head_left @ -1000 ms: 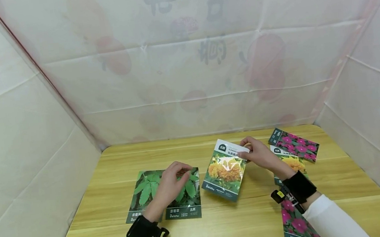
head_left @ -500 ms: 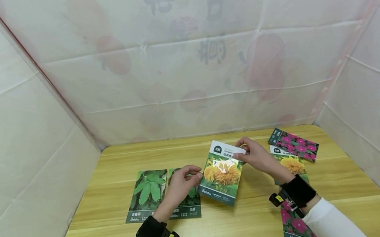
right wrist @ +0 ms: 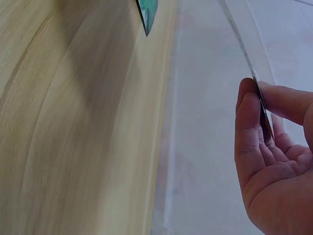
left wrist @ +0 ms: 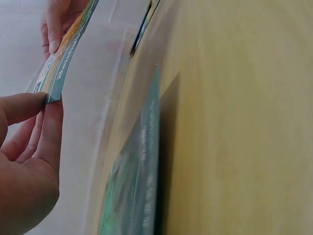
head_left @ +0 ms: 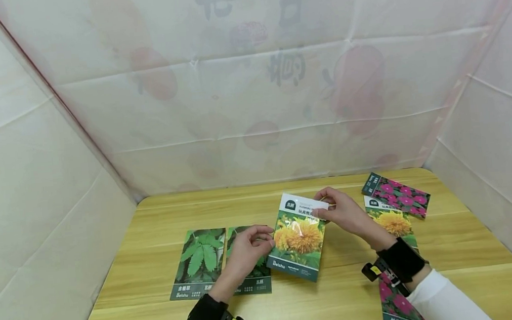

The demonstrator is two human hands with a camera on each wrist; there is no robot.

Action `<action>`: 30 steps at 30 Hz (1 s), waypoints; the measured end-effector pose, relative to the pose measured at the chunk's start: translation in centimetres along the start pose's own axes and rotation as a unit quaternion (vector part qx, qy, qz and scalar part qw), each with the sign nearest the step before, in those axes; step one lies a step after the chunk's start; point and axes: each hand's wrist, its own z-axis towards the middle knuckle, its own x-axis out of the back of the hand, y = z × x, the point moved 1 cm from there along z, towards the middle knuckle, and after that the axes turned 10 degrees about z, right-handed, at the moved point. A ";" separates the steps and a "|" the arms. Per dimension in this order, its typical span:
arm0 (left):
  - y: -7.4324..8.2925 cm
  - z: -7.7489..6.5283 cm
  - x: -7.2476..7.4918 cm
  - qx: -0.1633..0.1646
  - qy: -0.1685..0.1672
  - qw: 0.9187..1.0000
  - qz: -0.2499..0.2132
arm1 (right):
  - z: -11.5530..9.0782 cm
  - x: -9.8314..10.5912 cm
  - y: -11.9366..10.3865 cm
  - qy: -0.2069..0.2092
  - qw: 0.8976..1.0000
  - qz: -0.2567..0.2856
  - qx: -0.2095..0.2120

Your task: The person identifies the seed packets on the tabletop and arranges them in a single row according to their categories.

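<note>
Head view: nearest you, black wristbands (head_left: 208,316) circle both wrists below white sleeves (head_left: 448,298). Your left hand (head_left: 245,256) pinches the left edge of a yellow-flower packet (head_left: 301,240), thumb and fingertips parted only by its thickness. Your right hand (head_left: 344,212) pinches the same packet near its top right corner, thumb on the printed face. Both wrist views show the packet raised above the surface (head_left: 324,309), between your hands. Its picture faces up toward you; the dark lettered band lies at your end and the white top points away. The long axis runs away from you, leaning slightly right.

Near right, a pink-flower packet (head_left: 398,304) lies partly hidden by your right forearm. Left, a mimosa-leaf packet (head_left: 202,258) lies flat, long axis away from you; just beside it, your left hand covers much of a second leaf packet (head_left: 256,284). Beyond your right wristband lies another yellow packet (head_left: 394,224), its top overlapped by a farther pink packet (head_left: 400,195) turned nearly sideways. Behind the surface's far edge stands a pale fabric wall (head_left: 233,106) with faint printed characters.
</note>
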 end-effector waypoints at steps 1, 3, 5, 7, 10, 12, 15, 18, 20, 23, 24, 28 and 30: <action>-0.1 0.0 -0.1 -0.002 -0.001 1.000 -0.004 | 0.0 0.0 0.1 0.001 1.000 0.006 -0.004; -0.2 -0.1 -0.2 0.002 0.001 1.000 -0.012 | -0.1 0.0 0.2 0.005 1.000 0.019 -0.012; -0.2 -0.1 -0.3 0.003 0.005 1.000 -0.022 | -0.2 -0.1 0.5 0.010 0.999 0.033 -0.021; -0.2 -0.1 -0.4 0.006 0.013 0.999 -0.030 | -0.2 -0.1 0.8 0.020 0.998 0.058 -0.032; -0.2 -0.1 -0.6 0.013 0.028 0.999 -0.039 | -0.3 -0.2 1.3 0.035 0.994 0.091 -0.039; -0.2 -0.1 -0.7 0.015 0.038 0.998 -0.046 | -0.4 -0.4 1.6 0.043 0.991 0.114 -0.046; -0.2 -0.1 -0.9 0.018 0.054 0.997 -0.061 | -0.6 -0.8 2.0 0.047 0.990 0.124 -0.046; -0.3 -0.1 -1.1 0.018 0.066 0.995 -0.073 | -0.8 -1.2 2.1 0.045 0.990 0.124 -0.043; -0.5 -0.1 -1.1 0.017 0.069 0.995 -0.073 | -1.0 -1.4 2.2 0.046 0.991 0.120 -0.041; -0.7 -0.1 -1.2 0.017 0.064 0.995 -0.068 | -1.2 -1.6 2.3 0.053 0.991 0.110 -0.046; -0.7 -0.1 -1.2 0.017 0.062 0.996 -0.067 | -1.3 -1.7 2.4 0.054 0.992 0.105 -0.045; -0.8 -0.2 -1.3 0.015 0.053 0.997 -0.060 | -1.3 -1.9 2.9 0.072 0.990 0.109 -0.059; -0.8 -0.2 -1.3 0.013 0.054 0.997 -0.054 | -1.3 -2.0 3.1 0.072 0.989 0.117 -0.063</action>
